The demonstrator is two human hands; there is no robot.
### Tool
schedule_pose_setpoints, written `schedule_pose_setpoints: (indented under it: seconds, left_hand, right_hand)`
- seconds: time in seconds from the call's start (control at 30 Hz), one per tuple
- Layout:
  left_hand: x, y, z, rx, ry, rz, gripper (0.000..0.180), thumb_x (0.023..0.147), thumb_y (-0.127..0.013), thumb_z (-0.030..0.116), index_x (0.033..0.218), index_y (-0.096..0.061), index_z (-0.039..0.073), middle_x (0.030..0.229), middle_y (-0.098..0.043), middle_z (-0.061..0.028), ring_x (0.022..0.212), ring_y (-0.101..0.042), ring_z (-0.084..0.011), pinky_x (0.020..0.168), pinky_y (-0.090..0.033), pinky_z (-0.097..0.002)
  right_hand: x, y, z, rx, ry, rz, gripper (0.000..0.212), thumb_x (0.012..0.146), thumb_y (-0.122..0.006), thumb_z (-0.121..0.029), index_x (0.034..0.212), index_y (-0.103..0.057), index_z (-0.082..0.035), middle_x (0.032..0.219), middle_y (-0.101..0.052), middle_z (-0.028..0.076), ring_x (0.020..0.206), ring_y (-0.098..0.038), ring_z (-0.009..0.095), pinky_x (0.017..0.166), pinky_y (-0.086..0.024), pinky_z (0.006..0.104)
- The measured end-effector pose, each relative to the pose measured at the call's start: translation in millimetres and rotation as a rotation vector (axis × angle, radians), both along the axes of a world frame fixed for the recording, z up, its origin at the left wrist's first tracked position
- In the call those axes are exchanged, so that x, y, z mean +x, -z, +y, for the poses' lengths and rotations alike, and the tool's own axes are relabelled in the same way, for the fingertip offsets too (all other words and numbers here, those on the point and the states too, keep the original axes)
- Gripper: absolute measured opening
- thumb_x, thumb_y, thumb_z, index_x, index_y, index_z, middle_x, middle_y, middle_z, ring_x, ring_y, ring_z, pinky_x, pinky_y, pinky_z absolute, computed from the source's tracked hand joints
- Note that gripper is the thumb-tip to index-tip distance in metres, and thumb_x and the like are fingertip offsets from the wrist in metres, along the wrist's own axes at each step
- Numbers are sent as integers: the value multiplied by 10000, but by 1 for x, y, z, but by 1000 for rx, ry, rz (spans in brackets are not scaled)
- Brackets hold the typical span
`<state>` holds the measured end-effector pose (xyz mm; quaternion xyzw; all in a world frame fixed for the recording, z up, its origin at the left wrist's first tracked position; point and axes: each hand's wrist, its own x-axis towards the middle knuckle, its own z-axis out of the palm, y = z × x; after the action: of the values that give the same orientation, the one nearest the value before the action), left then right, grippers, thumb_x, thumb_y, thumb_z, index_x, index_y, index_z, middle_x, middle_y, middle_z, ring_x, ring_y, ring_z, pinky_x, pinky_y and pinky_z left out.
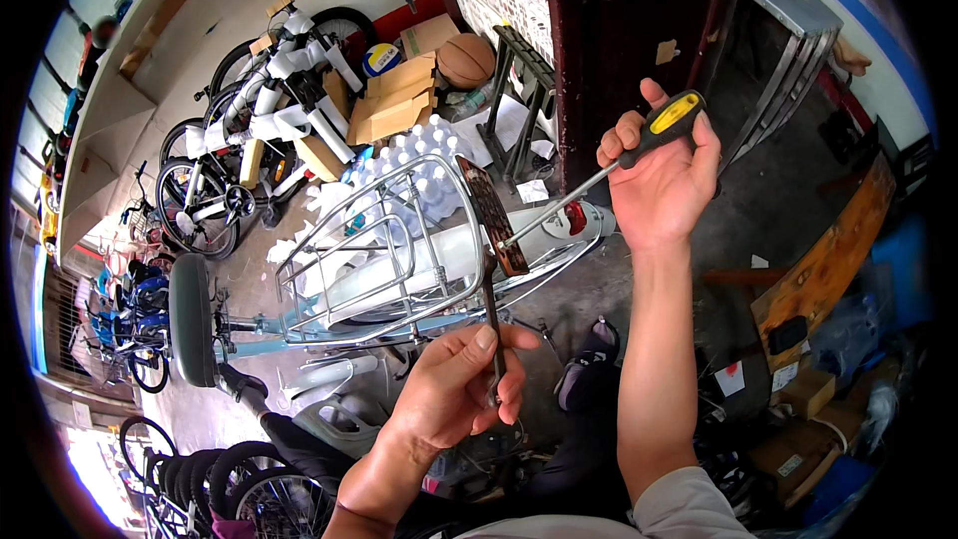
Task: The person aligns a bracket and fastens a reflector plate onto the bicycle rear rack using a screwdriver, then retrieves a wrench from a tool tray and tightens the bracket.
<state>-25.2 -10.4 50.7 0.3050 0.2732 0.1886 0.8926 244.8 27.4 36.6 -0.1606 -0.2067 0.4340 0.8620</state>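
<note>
A bicycle with a chrome rear rack and a white rear mudguard lies across the middle of the view. At the rack's back end is a dark reddish-brown plate. My right hand is closed around a screwdriver with a black and yellow handle; its shaft slants down to the plate's outer face. My left hand pinches a slim dark wrench, whose upper end reaches the plate's lower part. Whether the wrench sits on a nut is hard to see. A red tail light is on the mudguard.
The grey saddle is at left. Beyond the rack are bottle packs, cardboard, a basketball and wrapped bicycles. A dark cabinet stands behind my right hand. A wooden board leans at right; tyres are lower left.
</note>
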Motion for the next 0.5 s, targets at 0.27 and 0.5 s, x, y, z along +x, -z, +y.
schedule_pose_setpoints:
  seconds: [0.27,0.5]
  left_hand:
    - [2,2,1,-39,13,-44,430,1064,-450,330,1198,-544,-68,721,-584,-96,598,-626,-181,393,-376,-217]
    - [40,80,-5,757,-234,462,223,1059,-432,155,1088,-593,4,777,-645,-49,594,-560,-90,526,-428,-250]
  right_hand:
    - [2,2,2,4,-17,39,560,975,-393,-509,1276,-541,-60,793,-464,56,741,-405,202,738,-345,345]
    - [-6,-2,4,123,-75,58,558,989,-405,-510,1296,-529,-60,780,-431,34,709,-362,173,701,-312,330]
